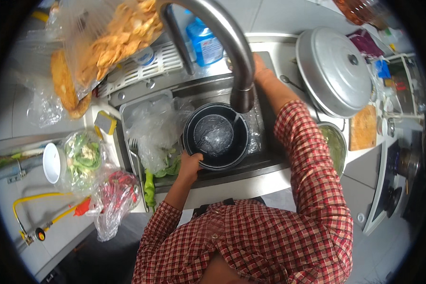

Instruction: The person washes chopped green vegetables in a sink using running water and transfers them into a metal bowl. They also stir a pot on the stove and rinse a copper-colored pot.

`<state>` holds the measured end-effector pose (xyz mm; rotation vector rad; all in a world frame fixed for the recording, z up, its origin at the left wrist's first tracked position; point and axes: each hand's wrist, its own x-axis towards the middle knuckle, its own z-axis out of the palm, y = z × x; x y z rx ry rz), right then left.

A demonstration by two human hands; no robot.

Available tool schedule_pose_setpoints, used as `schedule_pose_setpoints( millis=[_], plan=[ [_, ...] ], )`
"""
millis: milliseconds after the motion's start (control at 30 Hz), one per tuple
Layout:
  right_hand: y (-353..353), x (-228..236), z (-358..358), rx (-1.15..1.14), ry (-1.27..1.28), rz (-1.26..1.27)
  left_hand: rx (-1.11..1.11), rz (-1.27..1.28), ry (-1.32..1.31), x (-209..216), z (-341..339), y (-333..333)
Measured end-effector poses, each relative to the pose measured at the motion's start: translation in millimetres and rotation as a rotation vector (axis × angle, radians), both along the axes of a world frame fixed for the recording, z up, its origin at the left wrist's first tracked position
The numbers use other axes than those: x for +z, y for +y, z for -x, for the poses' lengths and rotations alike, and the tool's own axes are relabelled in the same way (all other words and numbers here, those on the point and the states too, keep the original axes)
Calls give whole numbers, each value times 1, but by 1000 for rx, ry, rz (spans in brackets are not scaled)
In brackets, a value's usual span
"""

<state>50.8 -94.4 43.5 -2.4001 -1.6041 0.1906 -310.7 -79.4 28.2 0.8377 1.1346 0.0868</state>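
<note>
Water runs from the curved metal faucet [242, 97] into a round black basin [244, 146] standing in the sink. My left hand [190, 165] grips the basin's near-left rim, its thumb over the edge. Beyond the faucet, my right hand [259, 66] reaches to the back of the sink by the faucet's base. The faucet neck hides part of that hand, and its fingers do not show. Left of the basin lies a clear plastic bag [149, 128] in a tray, with green leaves [168, 168] and a green pepper [149, 189] near it.
A blue bottle [206, 45] stands behind the sink. A large lidded metal pot [333, 71] and a wooden cutting board [363, 128] are at the right. Bagged cauliflower [87, 156] and bagged red peppers [118, 189] lie at the left. A bag of orange-brown pieces [123, 38] hangs upper left.
</note>
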Motion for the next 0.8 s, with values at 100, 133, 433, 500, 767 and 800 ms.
schedule_pose_setpoints(
  millis=[100,133,433,500,767,800],
  plan=[
    [11,-17,-22,157,35,12,0,-9,-7,-11,7,-2],
    [15,-6,-18,186,-9,76,19,-1,-2,-8,6,-5],
    [36,-6,8,-198,-122,223,81,-31,48,-16,6,-20],
    [37,-13,9,-253,-114,178,95,-37,22,-21,8,-22],
    [43,-27,13,-304,-129,65,67,-22,48,-21,12,-25],
    [42,-34,10,-320,-141,54,65,-29,47,-21,10,-26]
  ],
)
